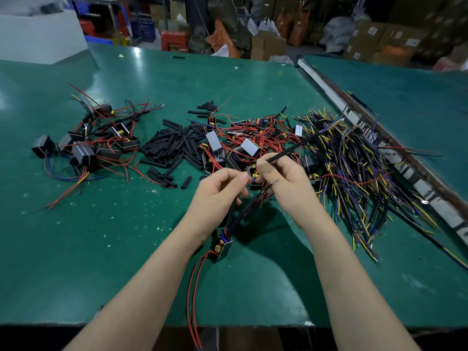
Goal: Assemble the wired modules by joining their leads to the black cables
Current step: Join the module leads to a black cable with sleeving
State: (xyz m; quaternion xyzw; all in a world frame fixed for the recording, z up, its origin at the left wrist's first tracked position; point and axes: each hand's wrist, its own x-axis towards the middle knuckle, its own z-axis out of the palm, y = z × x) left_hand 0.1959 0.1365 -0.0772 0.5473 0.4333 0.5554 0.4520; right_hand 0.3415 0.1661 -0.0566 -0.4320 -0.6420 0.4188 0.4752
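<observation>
At far left on the green bench (76, 249) lies a cluster of finished modules (83, 150) with red leads spread around them. To its right is a heap of black sleeve pieces (172, 148), then a pile of unjoined modules (243, 145) tangled in red wire.

At near centre, the left hand (220, 196) has its fingers curled and pinching wire ends between thumb and fingertips. Below it hangs the module in work (224, 245), with 2 red leads (192, 287) trailing toward the near edge of the bench. The right hand (286, 181) is closed on 1 black cable (298, 145), which runs up and to the right over the piles. The fingertips of both hands meet; the joint itself is too small to make out.

At right is the stock of black cables (354, 173) with yellow and purple cores, beside a metal rail (379, 138).

Recommended procedure, judged from this view:
1. Keep both pinch points close to the bare ends.
2. Match 1 module lead to 1 cable core before joining.
3. Let the module hang free so its weight does not pull the joint sideways.
4. Keep the trailing red leads out of the joint.
</observation>
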